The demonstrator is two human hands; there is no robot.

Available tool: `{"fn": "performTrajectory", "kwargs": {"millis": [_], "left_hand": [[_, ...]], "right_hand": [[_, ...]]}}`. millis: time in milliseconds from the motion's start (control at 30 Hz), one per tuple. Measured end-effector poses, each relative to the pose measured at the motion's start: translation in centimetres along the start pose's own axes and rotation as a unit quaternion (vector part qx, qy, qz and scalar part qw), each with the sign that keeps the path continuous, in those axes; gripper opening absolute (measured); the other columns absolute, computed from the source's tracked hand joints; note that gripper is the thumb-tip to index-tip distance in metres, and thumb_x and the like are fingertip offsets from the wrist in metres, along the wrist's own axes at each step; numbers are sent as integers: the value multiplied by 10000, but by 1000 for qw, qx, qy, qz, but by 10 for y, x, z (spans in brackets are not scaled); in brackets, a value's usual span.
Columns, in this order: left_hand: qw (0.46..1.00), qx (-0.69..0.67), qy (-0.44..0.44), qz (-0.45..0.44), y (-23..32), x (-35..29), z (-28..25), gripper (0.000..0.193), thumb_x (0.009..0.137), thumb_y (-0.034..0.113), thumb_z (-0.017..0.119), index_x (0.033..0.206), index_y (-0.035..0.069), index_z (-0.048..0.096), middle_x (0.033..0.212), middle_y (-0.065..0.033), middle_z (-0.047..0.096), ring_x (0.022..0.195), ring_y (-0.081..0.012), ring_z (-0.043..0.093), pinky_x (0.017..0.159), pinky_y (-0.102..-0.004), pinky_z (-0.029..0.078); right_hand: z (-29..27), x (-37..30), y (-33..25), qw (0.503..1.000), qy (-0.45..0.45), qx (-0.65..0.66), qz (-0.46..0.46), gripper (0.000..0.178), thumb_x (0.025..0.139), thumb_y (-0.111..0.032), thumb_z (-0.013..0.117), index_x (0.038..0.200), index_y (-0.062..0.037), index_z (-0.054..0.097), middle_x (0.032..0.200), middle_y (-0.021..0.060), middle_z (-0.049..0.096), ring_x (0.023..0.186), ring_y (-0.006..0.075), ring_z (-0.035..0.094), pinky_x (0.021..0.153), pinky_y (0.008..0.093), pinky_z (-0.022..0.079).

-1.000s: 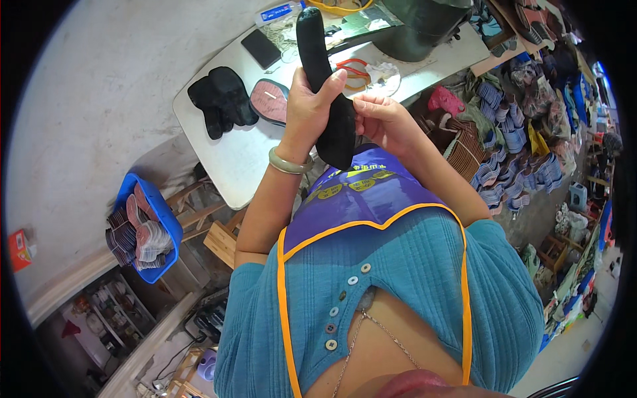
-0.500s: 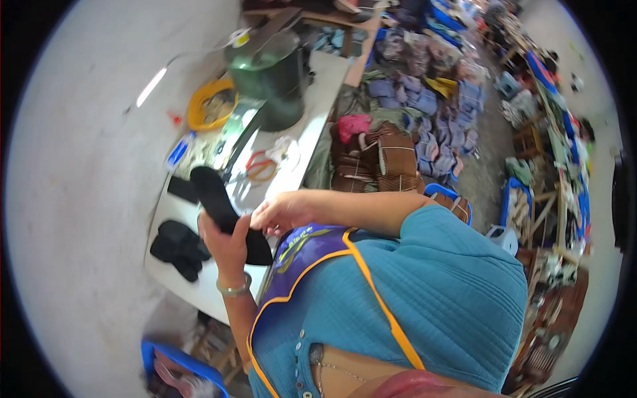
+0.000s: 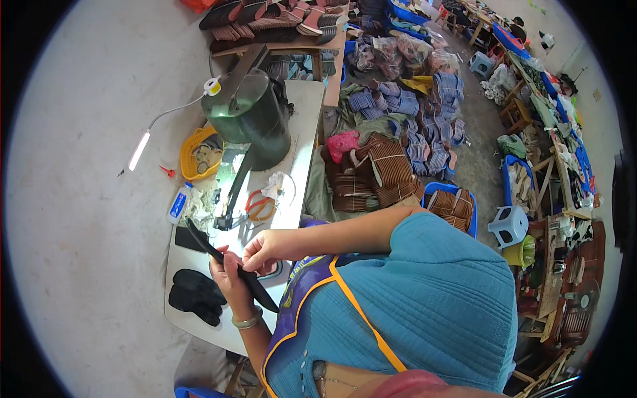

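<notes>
My left hand (image 3: 231, 277), with a bangle at the wrist, grips a long black shoe sole (image 3: 263, 294) above the near part of the white table (image 3: 232, 335). The sole is tilted and shows mostly its thin edge. My right hand (image 3: 260, 252) is closed in a pinch against the middle of that sole; whatever sits between its fingertips is too small to make out. Several more black soles or shoe pieces (image 3: 196, 296) lie in a pile on the table beside my left hand. Beyond my hands are orange-handled scissors (image 3: 257, 207).
A dark green sewing machine (image 3: 249, 119) stands on the table beneath a lit lamp (image 3: 139, 151). A yellow basket (image 3: 187, 167) and a white-and-blue bottle (image 3: 178, 204) sit along the wall side. Bundled brown soles (image 3: 391, 166) and a blue crate (image 3: 474, 225) are on the floor at right.
The sole has turned from showing its broad face to nearly edge-on. My right hand has come in against it, and the whole view has shifted.
</notes>
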State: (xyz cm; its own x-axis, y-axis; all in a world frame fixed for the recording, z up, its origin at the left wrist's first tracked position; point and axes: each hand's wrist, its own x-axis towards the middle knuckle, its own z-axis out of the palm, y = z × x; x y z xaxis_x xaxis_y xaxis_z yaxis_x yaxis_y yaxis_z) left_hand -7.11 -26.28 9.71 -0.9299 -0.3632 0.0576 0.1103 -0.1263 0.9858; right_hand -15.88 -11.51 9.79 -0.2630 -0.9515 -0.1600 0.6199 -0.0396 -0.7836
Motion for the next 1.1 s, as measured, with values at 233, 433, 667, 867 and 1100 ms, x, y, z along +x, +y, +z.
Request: {"fn": "performTrajectory", "kwargs": {"millis": [233, 433, 667, 867, 1100], "left_hand": [[993, 97, -61, -37, -5, 7, -6, 300, 960, 249, 528, 1209, 93, 467, 991, -46, 520, 731, -95, 524, 594, -190, 444], [975, -52, -152, -154, -39, -4, -41, 376, 852, 43, 623, 1208, 22, 504, 1065, -92, 570, 955, -172, 569, 785, -271, 473], [970, 228, 58, -57, -52, -16, -40, 450, 914, 195, 584, 1266, -53, 457, 1293, -164, 487, 1147, -309, 524, 954, -349, 432], [983, 128, 127, 15, -30, 2, -4, 402, 952, 145, 528, 1286, -52, 425, 1274, -165, 494, 1132, -244, 514, 959, -338, 432], [975, 94, 198, 25, -46, 19, 13, 280, 924, 66, 554, 1165, -77, 545, 1173, -116, 572, 1031, -173, 562, 913, -313, 457]], "right_hand": [[-9, 24, -41, 597, -64, -626, -498, 393, 694, -190, 737, 1077, -187, 648, 1125, 0, 613, 1147, 249, 534, 1004, 536, 310], [-25, 44, -48, 724, -139, -518, -433, 233, 787, -203, 692, 1007, -128, 676, 943, 40, 650, 966, 231, 590, 923, 453, 398], [-40, 53, -36, 842, 31, -431, -324, 204, 850, -137, 602, 981, 14, 644, 925, 155, 614, 862, 297, 606, 772, 368, 475], [-43, 63, -34, 869, 122, -389, -280, 212, 826, -164, 666, 969, -9, 674, 837, 107, 645, 777, 233, 630, 693, 317, 484], [-62, 73, -22, 616, 150, -624, -456, 351, 690, -101, 628, 1033, -32, 603, 783, 82, 592, 700, 254, 618, 624, 348, 515]]}}
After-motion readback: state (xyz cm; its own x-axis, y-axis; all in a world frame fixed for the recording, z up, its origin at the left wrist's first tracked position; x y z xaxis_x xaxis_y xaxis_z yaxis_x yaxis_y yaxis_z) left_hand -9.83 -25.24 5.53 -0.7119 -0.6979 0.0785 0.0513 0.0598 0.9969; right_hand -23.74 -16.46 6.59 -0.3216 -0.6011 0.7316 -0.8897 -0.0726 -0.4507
